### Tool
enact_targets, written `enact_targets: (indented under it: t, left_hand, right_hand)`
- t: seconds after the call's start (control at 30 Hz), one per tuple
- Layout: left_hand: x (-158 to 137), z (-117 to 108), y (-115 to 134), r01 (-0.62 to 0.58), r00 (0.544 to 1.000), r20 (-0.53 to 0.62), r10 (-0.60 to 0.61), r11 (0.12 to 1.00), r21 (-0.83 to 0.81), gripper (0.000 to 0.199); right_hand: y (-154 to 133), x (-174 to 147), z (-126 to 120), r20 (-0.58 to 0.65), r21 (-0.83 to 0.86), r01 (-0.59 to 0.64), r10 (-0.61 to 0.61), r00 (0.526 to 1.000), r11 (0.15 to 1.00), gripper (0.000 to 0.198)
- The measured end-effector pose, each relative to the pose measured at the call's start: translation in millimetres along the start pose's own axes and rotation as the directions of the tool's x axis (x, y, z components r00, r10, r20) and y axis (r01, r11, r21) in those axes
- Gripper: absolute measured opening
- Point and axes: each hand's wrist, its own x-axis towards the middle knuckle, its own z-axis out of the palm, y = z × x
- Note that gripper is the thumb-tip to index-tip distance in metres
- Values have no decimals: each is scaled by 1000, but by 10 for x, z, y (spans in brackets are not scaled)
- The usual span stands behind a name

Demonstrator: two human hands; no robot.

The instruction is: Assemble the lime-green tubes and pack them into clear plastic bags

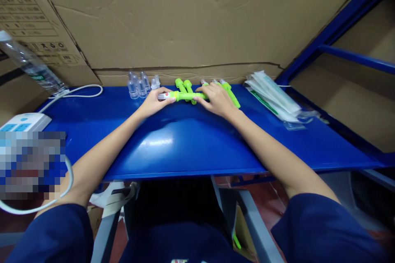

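Note:
A lime-green plastic tube [185, 96] with a clear tip and a small red mark lies level between my hands, above the blue table. My left hand [154, 103] pinches its clear end between thumb and fingers. My right hand [218, 99] is closed around its green end, and the fingers hide part of it. Just behind the tube are two green pieces with rounded heads [181, 85]. More green tubes with clear tips [231, 92] lie beyond and beside my right hand, partly covered by it. Several clear plastic caps [138, 86] stand left of my left hand, with smaller clear caps [155, 82] beside them.
White packets in clear plastic wrapping [274, 94] lie on the table's right side. At the left are a clear bottle [37, 72], a white power strip [27, 121] and its cable. Cardboard [185, 20] walls the back; a blue metal frame [333, 20] rises at right.

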Motion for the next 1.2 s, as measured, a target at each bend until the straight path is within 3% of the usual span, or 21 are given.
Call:
enact_targets:
  t: [0.23,0.57,0.8,1.0,1.2]
  left_hand:
    - [16,-12,-20,10,1000,-1,-10,1000,12,65]
    - [-27,112,65,-64,993,107,56,995,79,51]
    - [-39,114,74,-82,990,123,73,994,69,48]
    - [-56,136,71,-122,984,122,132,989,-87,75]
    - [7,137,-23,-7,989,139,56,944,-329,86]
  right_hand:
    - [-144,23,-16,-24,-52,18,-19,1000,998,53]
    - [-427,-10,55,100,118,200,-212,972,973,46]
    - [-439,-22,81,104,139,217,-232,967,966,50]
    - [-471,-53,105,118,141,236,-253,960,962,68]
    - [-499,-43,89,98,242,303,-334,938,922,84]
